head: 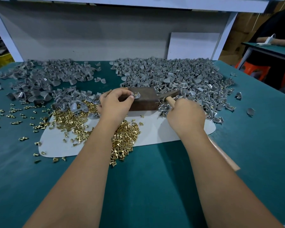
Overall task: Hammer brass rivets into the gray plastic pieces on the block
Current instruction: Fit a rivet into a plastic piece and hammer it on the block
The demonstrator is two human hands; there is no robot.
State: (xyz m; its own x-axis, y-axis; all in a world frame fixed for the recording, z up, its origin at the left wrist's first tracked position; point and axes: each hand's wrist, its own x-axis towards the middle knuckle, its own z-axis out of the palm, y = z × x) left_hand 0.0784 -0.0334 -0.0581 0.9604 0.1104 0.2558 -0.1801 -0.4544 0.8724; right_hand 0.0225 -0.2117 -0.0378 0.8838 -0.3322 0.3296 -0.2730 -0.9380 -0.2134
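Two bare forearms reach from the near edge over the teal worktop (155,186), converging toward the middle. Under the left forearm, brass rivets (125,139) lie heaped on a white sheet (156,134), with more scattered across the sheet and onto the worktop to the left. The left hand (115,104) is palm down with curled fingers, its thumb and fingertips pinching a gray plastic piece (137,95) that sits on the near left part of the brown block (143,100); a brass rivet shows on that piece. The right hand (185,116) is wrapped around the wooden handle of a hammer (169,100), gripping close to the head, which lies low at the block's right end; the handle's near end sticks out past the right forearm. Beyond the block, gray plastic pieces (171,74) lie in big loose piles, one far left and a larger one far right.
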